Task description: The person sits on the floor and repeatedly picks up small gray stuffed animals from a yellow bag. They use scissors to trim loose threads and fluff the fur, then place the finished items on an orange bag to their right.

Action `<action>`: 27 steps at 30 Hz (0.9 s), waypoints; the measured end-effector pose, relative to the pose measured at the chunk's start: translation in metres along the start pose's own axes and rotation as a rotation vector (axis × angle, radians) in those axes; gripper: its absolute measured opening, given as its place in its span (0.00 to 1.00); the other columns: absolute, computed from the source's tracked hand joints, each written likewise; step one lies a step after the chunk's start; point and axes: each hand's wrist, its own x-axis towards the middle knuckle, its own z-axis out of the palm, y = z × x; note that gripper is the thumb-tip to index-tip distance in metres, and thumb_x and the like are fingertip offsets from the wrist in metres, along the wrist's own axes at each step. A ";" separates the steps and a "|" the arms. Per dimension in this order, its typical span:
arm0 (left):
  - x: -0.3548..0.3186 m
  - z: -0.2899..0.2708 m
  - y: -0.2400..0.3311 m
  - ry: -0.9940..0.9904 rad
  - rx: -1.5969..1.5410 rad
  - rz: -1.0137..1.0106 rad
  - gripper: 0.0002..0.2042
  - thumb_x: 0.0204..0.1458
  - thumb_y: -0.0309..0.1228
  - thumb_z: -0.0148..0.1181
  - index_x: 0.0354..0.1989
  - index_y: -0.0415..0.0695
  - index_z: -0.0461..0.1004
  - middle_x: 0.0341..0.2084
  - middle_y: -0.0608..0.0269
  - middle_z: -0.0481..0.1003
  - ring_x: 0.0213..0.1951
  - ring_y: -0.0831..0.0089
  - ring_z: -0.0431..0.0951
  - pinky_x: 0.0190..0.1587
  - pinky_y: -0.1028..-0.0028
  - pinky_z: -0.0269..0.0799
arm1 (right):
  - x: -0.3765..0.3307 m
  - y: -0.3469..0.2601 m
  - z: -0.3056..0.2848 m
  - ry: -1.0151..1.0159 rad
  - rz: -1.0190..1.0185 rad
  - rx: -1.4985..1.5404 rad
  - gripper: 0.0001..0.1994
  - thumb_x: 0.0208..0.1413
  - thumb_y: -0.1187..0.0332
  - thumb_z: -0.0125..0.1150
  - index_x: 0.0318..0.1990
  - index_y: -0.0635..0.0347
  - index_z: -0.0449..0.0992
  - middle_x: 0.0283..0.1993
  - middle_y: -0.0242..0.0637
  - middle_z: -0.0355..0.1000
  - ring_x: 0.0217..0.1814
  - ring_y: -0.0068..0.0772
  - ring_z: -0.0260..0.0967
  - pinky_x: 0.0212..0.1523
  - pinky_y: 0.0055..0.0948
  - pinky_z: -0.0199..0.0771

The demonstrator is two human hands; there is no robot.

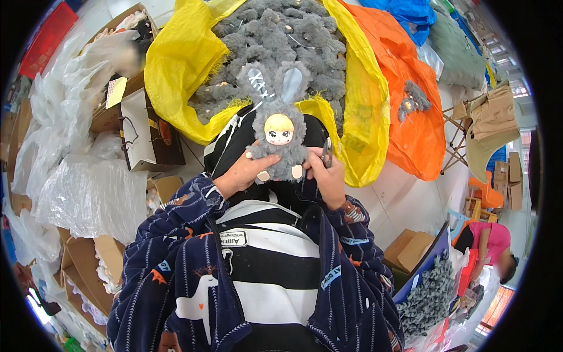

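A grey plush doll [280, 154] with long rabbit ears and a yellow-haired doll face is upright above my lap. My left hand [246, 171] grips it low on its left side, thumb across its belly. Closed around small dark thread snips [326, 154], my right hand [326, 175] sits against the doll's right side, by its paw. The snips point upward out of my fingers. A white thread shows beside the doll's left ear. Just beyond the doll, a yellow woven sack [365, 126] lies open, filled with a heap of similar grey plush [275, 35].
One grey plush [414, 101] lies on an orange sack [396, 70] at the right. Cardboard boxes [88, 276] and clear plastic sheeting [88, 188] crowd the left. A folding chair [489, 117] stands at far right. A person in pink [497, 243] bends over at lower right.
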 end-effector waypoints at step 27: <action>0.001 -0.032 0.026 0.147 -0.406 0.182 0.16 0.51 0.33 0.52 0.47 0.40 0.67 0.43 0.62 0.71 0.45 0.72 0.71 0.48 0.71 0.66 | -0.002 0.014 0.013 -0.124 -0.311 -0.233 0.14 0.50 0.69 0.57 0.45 0.60 0.70 0.32 0.33 0.71 0.23 0.16 0.64 0.20 0.18 0.64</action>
